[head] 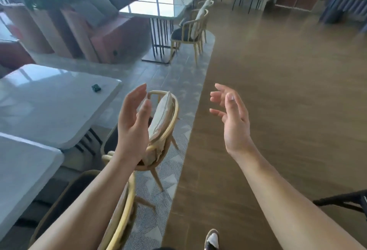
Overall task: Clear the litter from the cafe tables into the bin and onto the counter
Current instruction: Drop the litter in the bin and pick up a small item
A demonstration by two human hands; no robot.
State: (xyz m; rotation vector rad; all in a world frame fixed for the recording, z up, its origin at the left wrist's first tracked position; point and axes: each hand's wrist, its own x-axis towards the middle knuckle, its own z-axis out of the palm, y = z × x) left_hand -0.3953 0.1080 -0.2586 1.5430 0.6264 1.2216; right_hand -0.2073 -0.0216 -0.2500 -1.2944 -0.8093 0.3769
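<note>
The white table (49,106) stands at the left, with a wicker chair (164,122) just beside its right edge. Both hands are raised in front of the chair, well apart from the table. The left hand (133,124) is spread and empty; the right hand (232,118) is likewise spread and empty. A small dark green scrap of litter (96,87) lies near the table's far right corner. It appears crumpled, light and soft; pinch it from above with the fingertips
</note>
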